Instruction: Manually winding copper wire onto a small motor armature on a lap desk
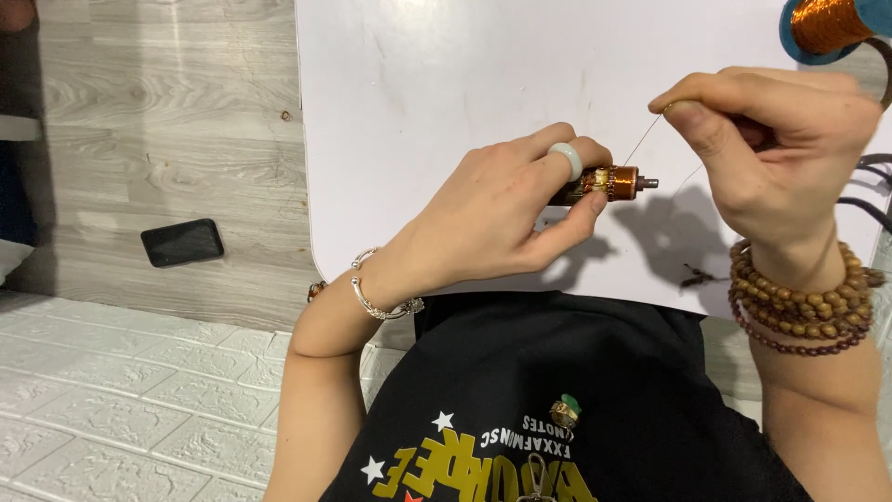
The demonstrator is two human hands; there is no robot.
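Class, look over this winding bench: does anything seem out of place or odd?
A dark phone lies on the floor left of the white table. A small dark scrap sits near the table edge by the right hand.

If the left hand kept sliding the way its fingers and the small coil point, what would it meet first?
Probably the right hand: the left hand aims the small copper-wound coil rightward along the white table, toward the thin wire pinched there. Depth is unclear.

A white table (446,84) carries a small dark wire scrap (697,276).
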